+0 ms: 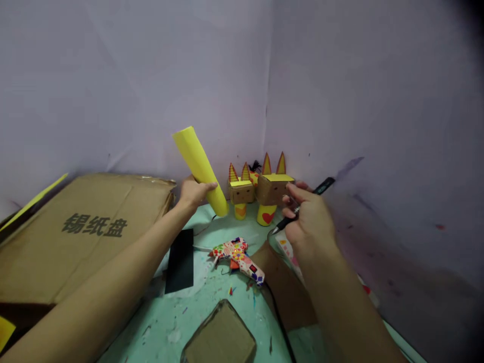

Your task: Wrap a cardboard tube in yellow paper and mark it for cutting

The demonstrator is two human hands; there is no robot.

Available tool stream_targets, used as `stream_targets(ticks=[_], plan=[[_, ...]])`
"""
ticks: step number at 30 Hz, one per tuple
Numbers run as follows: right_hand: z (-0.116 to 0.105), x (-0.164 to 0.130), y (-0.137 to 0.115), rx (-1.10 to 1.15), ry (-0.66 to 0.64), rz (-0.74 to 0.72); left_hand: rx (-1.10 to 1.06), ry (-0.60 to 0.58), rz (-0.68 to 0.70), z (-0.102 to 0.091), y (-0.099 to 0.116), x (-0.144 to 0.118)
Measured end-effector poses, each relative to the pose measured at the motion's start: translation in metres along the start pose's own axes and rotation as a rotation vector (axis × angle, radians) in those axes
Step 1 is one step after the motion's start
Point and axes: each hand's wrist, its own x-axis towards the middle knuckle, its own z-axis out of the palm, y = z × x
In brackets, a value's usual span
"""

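Observation:
My left hand (pixel 195 192) is closed round a rolled sheet of yellow paper (pixel 196 160), which leans with its top end to the left. In my right hand (pixel 308 209) is a black pen (pixel 324 185), its pale pointed tip aimed down and left. Two cardboard-headed figures with pointed striped ears stand between my hands: a smaller figure (pixel 242 192) and a larger figure (pixel 269 189) with a red heart on its yellow base. My right fingers overlap the larger figure's head in view; whether they touch it I cannot tell.
A patterned glue gun (pixel 236 256) lies on the green table (pixel 162 327), its black cord (pixel 282 322) running toward me. Black paper (pixel 180 262) lies left of it, a cardboard piece (pixel 221 335) in front. A large cardboard box (pixel 86 201) stands left. Walls (pixel 189 75) rise behind.

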Motion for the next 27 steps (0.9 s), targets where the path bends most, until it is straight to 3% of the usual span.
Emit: stream_targets(ticks=[5,14,27], plan=[[0.003,-0.006,0.004,0.001,-0.016,-0.027,0.057,-0.096,-0.070,0.015,-0.019,0.011],[0.002,0.000,0.012,-0.009,-0.051,-0.053,0.102,-0.284,-0.107,0.026,-0.022,0.008],[-0.002,0.011,0.024,-0.035,-0.074,-0.115,0.170,-0.290,-0.095,0.031,-0.026,0.003]])
